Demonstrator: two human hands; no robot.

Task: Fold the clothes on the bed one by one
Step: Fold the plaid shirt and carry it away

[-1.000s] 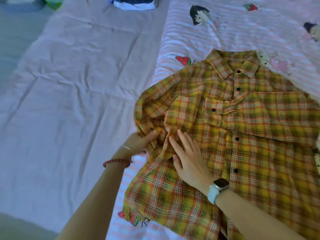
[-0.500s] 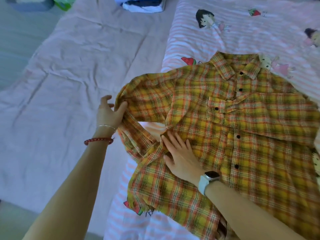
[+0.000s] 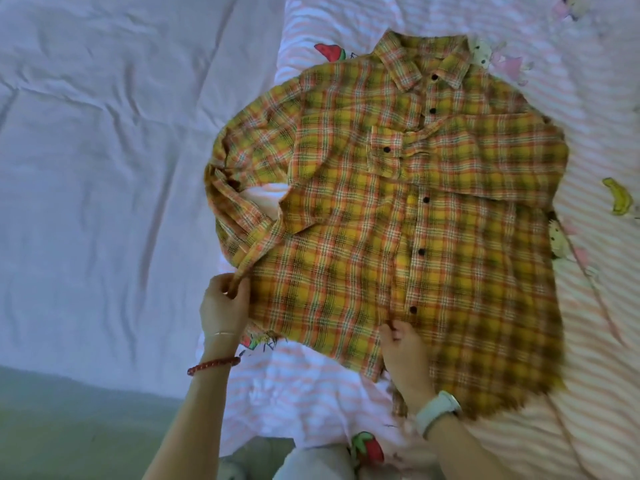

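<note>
Fingers of the left hand [image 3: 223, 306] and right hand [image 3: 403, 348] are pinching the yellow plaid button-up shirt's [image 3: 398, 216] near hem, apparently straightening it for folding.

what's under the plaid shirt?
The plaid shirt lies on a pink striped cartoon-print sheet, visible all around it. Whatever lies directly beneath is covered.

no readable txt, no labels, brands or nos.

open pale sheet [image 3: 104, 168] left of plaid shirt [image 3: 398, 220], striped quilt [image 3: 595, 306] showing at right, near edge too
</note>
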